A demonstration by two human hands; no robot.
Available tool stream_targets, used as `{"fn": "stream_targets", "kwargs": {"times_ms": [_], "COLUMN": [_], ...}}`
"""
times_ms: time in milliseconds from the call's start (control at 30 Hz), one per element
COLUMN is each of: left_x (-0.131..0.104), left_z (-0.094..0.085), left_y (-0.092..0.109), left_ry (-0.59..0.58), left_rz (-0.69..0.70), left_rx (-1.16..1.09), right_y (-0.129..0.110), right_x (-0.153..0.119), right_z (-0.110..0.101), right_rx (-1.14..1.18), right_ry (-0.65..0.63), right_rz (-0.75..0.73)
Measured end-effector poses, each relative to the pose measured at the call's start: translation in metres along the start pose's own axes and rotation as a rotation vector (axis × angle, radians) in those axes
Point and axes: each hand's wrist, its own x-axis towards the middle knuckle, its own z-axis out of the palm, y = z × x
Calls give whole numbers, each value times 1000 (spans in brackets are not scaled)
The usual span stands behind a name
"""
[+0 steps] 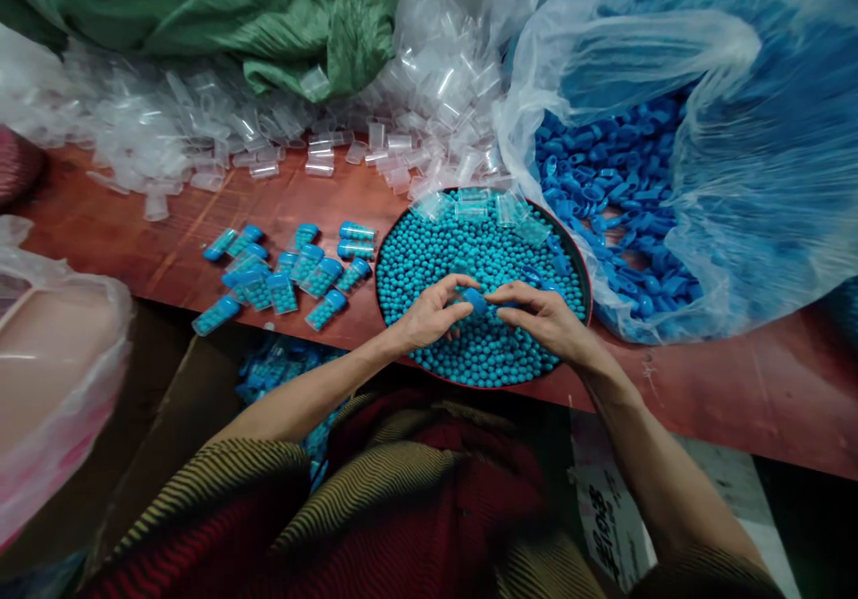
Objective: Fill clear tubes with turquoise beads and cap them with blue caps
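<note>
A round tray (584,299) full of small turquoise balls (462,358) sits at the table's front edge. Over it, my left hand (434,315) grips a small container with a blue cap (475,300) between thumb and fingers. My right hand (536,313) is closed at the container's right side, its fingertips pinching a blue piece that is mostly hidden. Clear empty containers (473,204) and a few blue caps (559,257) lie on the balls. Left of the tray, several filled containers with blue caps (323,277) rest on the red table.
Clear containers (255,125) are heaped along the back below a green cloth (221,9). At right, an open plastic bag (737,179) holds many blue caps (609,170). More filled containers (274,366) lie below the table edge, near a plastic-lined tub (54,358).
</note>
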Motion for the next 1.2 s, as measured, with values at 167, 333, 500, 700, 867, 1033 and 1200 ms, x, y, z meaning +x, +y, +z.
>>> {"fn": "stream_targets", "kwargs": {"times_ms": [167,333,500,700,867,1033,1200], "left_x": [-3,-4,-4,-7,-10,-7,-6], "left_z": [0,15,21,18,29,38,36], "left_y": [-2,-2,4,9,17,16,12], "left_ry": [-29,141,215,111,206,304,286], "left_rz": [-31,31,107,117,97,74,70], "left_rx": [-17,-16,-5,-85,-131,-146,-216], "right_y": [7,-4,-6,0,-5,2,11], "right_x": [7,-1,-9,-12,-11,-7,-7], "right_z": [8,32,47,54,55,54,58], "right_rx": [218,-236,-552,-651,-659,-619,-509], "right_ry": [173,210,134,216,262,268,295], "right_rz": [90,-59,-208,-196,-254,-315,-367]}}
